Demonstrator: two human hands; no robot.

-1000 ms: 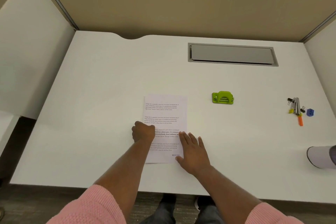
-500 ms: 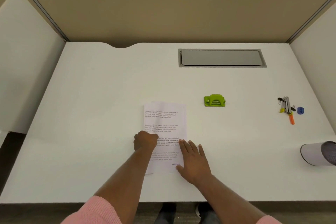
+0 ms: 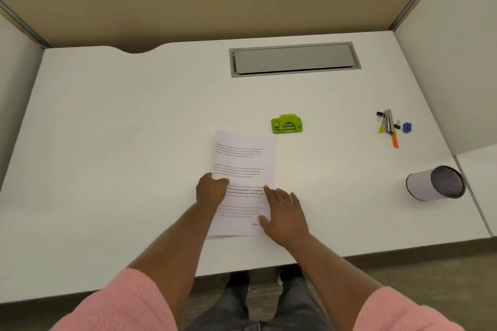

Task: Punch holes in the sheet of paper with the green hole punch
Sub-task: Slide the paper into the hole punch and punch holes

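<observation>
A printed sheet of paper [image 3: 243,161] lies flat on the white desk [image 3: 121,142], near the front edge. My left hand [image 3: 211,191] is curled on the sheet's left edge, with the fingertips pinching it. My right hand [image 3: 285,213] rests flat on the lower right edge, fingers spread and holding nothing. The green hole punch [image 3: 287,123] stands on the desk just beyond the sheet's top right corner, apart from it and from both hands.
A grey cable hatch [image 3: 294,59] is set into the desk at the back. At the right lie a stapler with binder clips and a marker [image 3: 388,126] and a blue sharpener [image 3: 407,127]. A mesh pen cup [image 3: 435,187] lies on its side. Partition walls enclose three sides.
The view has shifted and tilted down. Both hands stay on the sheet, which now sits slightly turned and a little nearer to me relative to the punch.
</observation>
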